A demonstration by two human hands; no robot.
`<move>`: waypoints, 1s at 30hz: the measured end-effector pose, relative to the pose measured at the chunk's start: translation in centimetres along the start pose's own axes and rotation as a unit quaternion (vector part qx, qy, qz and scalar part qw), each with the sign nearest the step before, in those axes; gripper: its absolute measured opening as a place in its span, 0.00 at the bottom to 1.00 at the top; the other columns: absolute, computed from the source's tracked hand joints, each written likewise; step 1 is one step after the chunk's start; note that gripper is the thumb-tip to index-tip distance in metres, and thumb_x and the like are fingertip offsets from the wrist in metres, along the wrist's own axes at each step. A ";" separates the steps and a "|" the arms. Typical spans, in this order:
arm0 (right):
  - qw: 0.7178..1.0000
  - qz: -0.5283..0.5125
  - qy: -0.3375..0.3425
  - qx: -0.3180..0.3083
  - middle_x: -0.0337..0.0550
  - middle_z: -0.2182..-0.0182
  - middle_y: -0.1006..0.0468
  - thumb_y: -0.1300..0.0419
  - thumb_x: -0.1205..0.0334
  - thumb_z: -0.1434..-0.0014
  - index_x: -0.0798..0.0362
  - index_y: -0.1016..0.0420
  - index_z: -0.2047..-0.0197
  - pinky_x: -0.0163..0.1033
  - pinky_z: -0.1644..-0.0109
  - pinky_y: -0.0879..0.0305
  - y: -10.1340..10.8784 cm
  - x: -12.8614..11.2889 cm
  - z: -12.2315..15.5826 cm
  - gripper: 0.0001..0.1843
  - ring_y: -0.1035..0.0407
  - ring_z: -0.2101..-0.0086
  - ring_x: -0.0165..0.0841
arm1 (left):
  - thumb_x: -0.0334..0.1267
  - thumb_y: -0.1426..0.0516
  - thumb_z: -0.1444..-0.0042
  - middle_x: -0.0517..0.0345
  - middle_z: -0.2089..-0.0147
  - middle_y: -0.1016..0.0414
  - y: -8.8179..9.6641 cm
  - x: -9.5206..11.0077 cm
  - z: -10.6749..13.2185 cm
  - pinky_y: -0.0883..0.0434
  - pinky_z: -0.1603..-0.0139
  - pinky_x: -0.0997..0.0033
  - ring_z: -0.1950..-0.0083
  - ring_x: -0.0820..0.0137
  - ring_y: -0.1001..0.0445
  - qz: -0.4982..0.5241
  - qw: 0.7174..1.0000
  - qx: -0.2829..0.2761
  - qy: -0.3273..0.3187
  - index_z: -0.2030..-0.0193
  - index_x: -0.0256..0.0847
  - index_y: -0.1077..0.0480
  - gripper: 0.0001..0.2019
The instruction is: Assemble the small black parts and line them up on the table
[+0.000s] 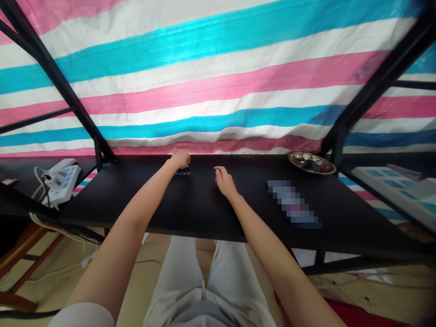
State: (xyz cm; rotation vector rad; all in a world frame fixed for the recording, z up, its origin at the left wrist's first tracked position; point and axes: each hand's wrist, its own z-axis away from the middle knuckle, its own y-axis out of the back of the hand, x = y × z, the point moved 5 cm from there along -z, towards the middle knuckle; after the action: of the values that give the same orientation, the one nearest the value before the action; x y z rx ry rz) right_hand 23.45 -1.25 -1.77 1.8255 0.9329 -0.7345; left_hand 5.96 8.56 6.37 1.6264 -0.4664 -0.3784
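My left hand (180, 159) is at the back of the black desk (204, 209), its fingers curled closed and pointing down. Just under it is a row of small dark pieces with light glints (183, 171), too small to name. Whatever the fingers pinch is hidden behind them. A short way to the right, my right hand (225, 181) hovers over or rests on the desk, fingers loosely bent and slightly apart, with nothing visible in them. Along the back edge, right of both hands, lies another row of tiny light pieces (246, 157).
A shiny metal dish (311, 163) sits at the desk's back right corner. Nearer me is a blurred-out flat bluish item (293, 204). Power strips lie on the left (64, 181) and right (398, 186). Black frame bars (75, 104) rise at both sides, before a striped sheet (211, 100).
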 end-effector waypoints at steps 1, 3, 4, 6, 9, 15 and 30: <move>1.000 -0.001 -0.001 0.001 0.43 0.73 0.27 0.59 0.50 0.39 0.51 0.34 0.51 0.40 0.65 0.38 0.0 0.1 0.0 0.21 0.32 0.74 0.35 | 0.34 0.36 0.61 0.52 0.69 0.26 0.3 0.2 0.1 0.49 0.44 0.49 0.56 0.58 0.31 0.006 1.000 0.004 0.000 0.76 0.39 0.27 0.05; 1.000 -0.003 -0.003 0.004 0.44 0.72 0.26 0.59 0.51 0.39 0.51 0.34 0.51 0.40 0.65 0.38 0.0 0.2 0.0 0.21 0.32 0.73 0.35 | 0.34 0.36 0.60 0.51 0.64 0.26 1.0 0.9 0.5 0.49 0.44 0.49 0.53 0.57 0.32 0.006 1.000 0.024 -0.013 0.72 0.39 0.27 0.06; 1.000 -0.002 -0.003 0.005 0.44 0.72 0.26 0.59 0.51 0.39 0.51 0.34 0.51 0.40 0.64 0.38 0.1 0.2 -0.1 0.21 0.32 0.73 0.35 | 0.35 0.37 0.58 0.50 0.61 0.26 1.3 1.5 0.9 0.48 0.44 0.50 0.52 0.57 0.33 0.004 0.999 0.041 -0.025 0.68 0.40 0.26 0.08; 1.000 0.010 -0.003 0.008 0.45 0.70 0.25 0.58 0.52 0.39 0.51 0.34 0.52 0.41 0.63 0.37 0.1 0.3 -0.1 0.20 0.32 0.71 0.36 | 0.34 0.40 0.54 0.49 0.56 0.27 1.8 3.3 2.0 0.45 0.44 0.53 0.49 0.57 0.34 0.017 0.995 0.082 -0.054 0.61 0.40 0.27 0.11; 0.998 0.059 0.017 0.011 0.47 0.66 0.25 0.57 0.57 0.40 0.51 0.31 0.56 0.43 0.59 0.37 0.0 0.1 -0.2 0.17 0.32 0.65 0.38 | 0.33 0.46 0.47 0.46 0.53 0.28 0.8 6.5 4.3 0.39 0.46 0.58 0.50 0.60 0.32 0.087 0.982 0.127 -0.105 0.51 0.38 0.31 0.15; 0.980 0.173 0.098 -0.024 0.54 0.61 0.27 0.55 0.66 0.43 0.56 0.27 0.59 0.46 0.51 0.39 -0.7 -0.1 0.3 0.16 0.35 0.57 0.41 | 0.28 0.52 0.45 0.43 0.45 0.32 -6.0 9.9 7.1 0.38 0.42 0.61 0.43 0.63 0.35 0.195 0.967 0.127 -0.103 0.47 0.34 0.35 0.19; 0.949 0.281 0.041 -0.137 0.54 0.40 0.41 0.57 0.66 0.39 0.60 0.38 0.41 0.53 0.39 0.53 -2.3 1.0 1.1 0.24 0.48 0.40 0.42 | 0.34 0.53 0.41 0.47 0.38 0.40 -8.6 9.1 8.7 0.46 0.37 0.52 0.36 0.62 0.44 0.207 0.975 0.049 -0.066 0.44 0.40 0.35 0.19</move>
State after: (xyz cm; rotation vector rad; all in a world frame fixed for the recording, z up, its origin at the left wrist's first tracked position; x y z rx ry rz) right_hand 21.95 -1.34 -4.09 1.7542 0.4882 -0.1644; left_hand 10.04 -2.84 -2.83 1.5559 -0.9185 -0.1516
